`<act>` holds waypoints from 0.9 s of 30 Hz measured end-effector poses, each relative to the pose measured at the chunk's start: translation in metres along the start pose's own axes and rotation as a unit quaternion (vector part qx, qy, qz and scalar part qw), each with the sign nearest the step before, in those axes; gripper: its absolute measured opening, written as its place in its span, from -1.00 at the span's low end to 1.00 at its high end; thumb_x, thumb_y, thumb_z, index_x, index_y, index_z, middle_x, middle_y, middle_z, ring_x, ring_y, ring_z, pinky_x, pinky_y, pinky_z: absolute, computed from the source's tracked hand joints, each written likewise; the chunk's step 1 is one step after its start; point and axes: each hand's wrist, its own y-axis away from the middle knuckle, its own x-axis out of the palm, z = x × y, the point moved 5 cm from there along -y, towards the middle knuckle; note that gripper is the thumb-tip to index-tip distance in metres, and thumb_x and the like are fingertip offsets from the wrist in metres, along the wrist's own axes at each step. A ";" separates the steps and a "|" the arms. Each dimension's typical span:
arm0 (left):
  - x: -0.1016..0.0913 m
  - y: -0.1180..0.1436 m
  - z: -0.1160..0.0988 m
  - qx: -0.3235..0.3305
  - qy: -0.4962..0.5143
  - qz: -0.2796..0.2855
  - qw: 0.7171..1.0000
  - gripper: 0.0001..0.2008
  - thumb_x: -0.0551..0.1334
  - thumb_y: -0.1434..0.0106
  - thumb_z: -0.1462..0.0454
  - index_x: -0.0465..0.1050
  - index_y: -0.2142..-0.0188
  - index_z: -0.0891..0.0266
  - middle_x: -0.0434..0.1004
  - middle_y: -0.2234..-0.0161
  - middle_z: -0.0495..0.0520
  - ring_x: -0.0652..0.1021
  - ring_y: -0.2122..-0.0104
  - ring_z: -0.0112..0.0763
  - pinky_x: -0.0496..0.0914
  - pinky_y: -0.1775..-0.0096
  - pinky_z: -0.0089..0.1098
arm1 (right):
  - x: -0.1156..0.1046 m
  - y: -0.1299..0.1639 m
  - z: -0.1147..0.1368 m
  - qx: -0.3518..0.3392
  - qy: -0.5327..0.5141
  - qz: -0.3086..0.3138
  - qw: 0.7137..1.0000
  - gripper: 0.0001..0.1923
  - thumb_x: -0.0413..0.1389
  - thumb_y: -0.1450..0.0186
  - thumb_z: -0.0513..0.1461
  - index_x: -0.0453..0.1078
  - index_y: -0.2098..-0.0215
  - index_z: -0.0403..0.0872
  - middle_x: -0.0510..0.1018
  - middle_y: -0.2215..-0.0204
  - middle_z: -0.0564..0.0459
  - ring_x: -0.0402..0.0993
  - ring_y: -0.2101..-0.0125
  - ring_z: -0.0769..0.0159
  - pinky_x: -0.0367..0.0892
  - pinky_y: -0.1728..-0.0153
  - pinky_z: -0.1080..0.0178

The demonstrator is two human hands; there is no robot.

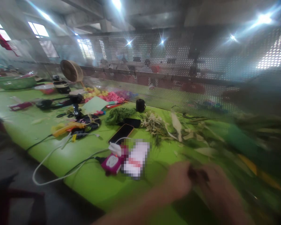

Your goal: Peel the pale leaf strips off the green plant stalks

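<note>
Dark blurred bit (198, 175), pinched between left hand (179, 181) and right hand (219, 184), glossy green table (93, 184), each grip closed.

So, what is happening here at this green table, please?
A person sits at a green table and holds a small dark thing between both hands, the left hand and the right hand; motion blur hides what it is. Green leaves and stems lie just beyond the hands. Further left lie a phone, a pink charger with white cables, and a black cup.
</note>
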 end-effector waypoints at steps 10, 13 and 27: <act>0.001 0.000 0.006 -0.001 -0.033 0.001 0.999 -0.88 0.17 -0.14 0.29 0.45 0.33 0.25 0.47 0.41 0.01 0.41 0.41 -0.41 0.26 0.35 -0.43 | 0.003 -0.001 0.006 -0.006 -0.033 0.059 0.998 -0.70 -0.09 -0.37 -0.08 0.42 0.35 0.03 0.55 0.38 0.02 0.49 0.47 0.29 0.35 0.49 0.29; 0.001 -0.002 0.009 -0.009 -0.050 0.006 0.999 -0.86 0.17 -0.14 0.28 0.45 0.30 0.24 0.48 0.38 0.03 0.42 0.39 -0.38 0.27 0.33 -0.41 | 0.002 -0.002 0.003 -0.003 -0.091 0.065 0.994 -0.76 -0.05 -0.35 -0.10 0.43 0.31 0.05 0.55 0.35 0.03 0.50 0.38 0.25 0.40 0.39 0.25; 0.008 -0.001 0.007 0.012 -0.054 0.025 0.998 -0.82 0.15 -0.14 0.29 0.48 0.28 0.24 0.53 0.35 0.09 0.48 0.35 -0.31 0.29 0.33 -0.39 | 0.002 -0.008 -0.008 0.027 -0.162 0.086 0.983 -0.89 0.12 -0.27 -0.14 0.47 0.28 0.06 0.62 0.39 0.11 0.56 0.43 0.29 0.46 0.39 0.27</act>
